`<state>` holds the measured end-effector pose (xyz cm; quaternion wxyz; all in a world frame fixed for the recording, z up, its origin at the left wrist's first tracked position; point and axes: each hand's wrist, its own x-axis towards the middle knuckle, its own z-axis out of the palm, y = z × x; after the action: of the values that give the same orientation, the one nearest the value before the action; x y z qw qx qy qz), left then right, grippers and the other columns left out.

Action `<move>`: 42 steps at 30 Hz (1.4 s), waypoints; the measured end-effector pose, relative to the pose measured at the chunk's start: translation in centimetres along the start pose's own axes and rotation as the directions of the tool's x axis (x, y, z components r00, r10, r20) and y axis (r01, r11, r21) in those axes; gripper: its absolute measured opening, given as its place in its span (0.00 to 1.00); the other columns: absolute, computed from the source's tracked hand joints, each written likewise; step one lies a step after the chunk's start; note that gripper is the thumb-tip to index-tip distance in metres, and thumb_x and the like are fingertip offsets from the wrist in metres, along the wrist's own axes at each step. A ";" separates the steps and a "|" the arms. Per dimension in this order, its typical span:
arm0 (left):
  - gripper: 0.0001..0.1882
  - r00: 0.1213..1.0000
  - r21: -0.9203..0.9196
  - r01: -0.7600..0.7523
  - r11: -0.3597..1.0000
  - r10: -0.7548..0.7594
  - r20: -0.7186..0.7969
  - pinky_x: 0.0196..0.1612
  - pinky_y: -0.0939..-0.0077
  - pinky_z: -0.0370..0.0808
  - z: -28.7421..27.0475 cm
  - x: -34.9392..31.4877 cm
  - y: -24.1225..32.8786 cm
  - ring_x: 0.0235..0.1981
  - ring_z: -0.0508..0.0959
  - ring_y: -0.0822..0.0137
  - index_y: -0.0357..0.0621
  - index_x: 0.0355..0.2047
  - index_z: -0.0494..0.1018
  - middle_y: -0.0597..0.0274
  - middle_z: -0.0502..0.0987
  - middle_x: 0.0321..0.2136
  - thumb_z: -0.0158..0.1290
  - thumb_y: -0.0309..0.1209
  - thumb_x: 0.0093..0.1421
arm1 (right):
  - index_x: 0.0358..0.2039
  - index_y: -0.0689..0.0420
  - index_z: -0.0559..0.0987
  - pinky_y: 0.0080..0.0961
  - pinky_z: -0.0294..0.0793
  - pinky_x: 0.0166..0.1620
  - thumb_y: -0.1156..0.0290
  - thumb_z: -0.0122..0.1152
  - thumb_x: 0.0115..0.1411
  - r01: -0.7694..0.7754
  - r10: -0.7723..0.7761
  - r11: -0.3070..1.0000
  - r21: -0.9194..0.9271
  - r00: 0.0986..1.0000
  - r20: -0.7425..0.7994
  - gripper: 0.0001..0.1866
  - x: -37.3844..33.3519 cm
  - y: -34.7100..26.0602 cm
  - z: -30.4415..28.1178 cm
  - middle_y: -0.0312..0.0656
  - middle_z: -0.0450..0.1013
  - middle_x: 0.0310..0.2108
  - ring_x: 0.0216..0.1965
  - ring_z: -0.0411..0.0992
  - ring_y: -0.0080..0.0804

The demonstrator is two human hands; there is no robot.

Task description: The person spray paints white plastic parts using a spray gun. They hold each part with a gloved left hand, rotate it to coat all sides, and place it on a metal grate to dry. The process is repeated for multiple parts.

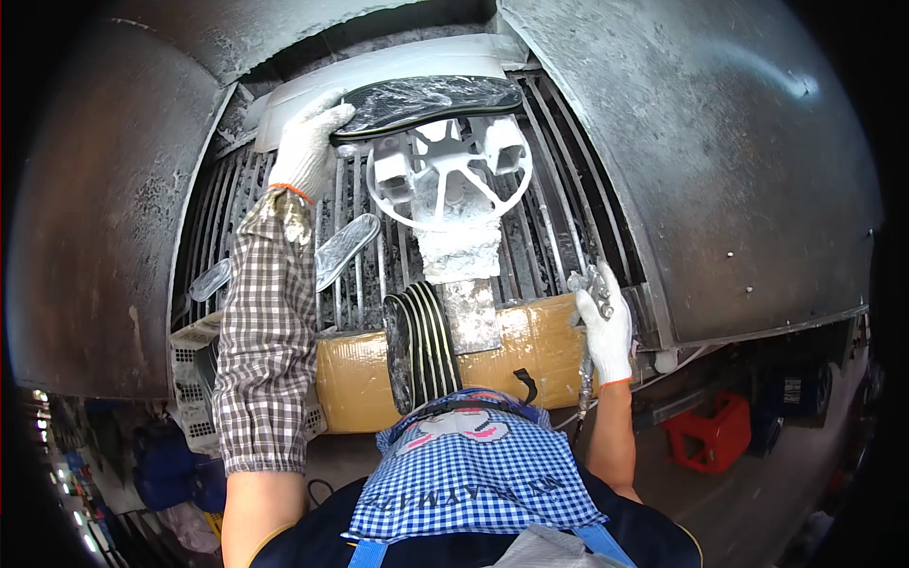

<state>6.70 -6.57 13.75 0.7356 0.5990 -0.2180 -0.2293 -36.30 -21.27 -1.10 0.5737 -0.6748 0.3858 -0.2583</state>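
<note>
Two gloved hands reach forward, well apart; the left grip [305, 147], its arm stretched far out in a checked sleeve [270, 331], is closed on the left end of a glossy dark sole [426, 104], which extends to the right of that grip; the right grip [608, 327], lower and nearer the body at the end of a bare forearm [614, 426], is wrapped around a metal spray gun [595, 293]; a white spoked ring [447, 166] is right of the left grip, just below the sole; I cannot tell whether the two touch; the left fingertips are partly hidden at the sole's edge; the gun's trigger is hard to make out; the sleeve covers part of a pale insole [348, 248] below the left grip.
</note>
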 end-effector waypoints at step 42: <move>0.26 0.916 -0.660 0.400 0.636 -0.300 0.267 0.60 0.50 0.82 5.4 -12.9 -17.6 0.57 0.82 0.49 0.34 0.65 0.65 0.46 0.79 0.56 0.52 0.30 0.69 | 0.70 0.69 0.69 0.28 0.78 0.58 0.76 0.63 0.69 0.297 -0.449 0.830 0.472 0.858 0.249 0.30 1.0 -15.0 7.0 0.52 0.75 0.60 0.57 0.77 0.34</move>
<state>-8.18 -6.24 -3.13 0.8322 0.2879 -0.0419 -0.4719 -26.81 -17.43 11.90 0.7006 -0.6341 0.0717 -0.3192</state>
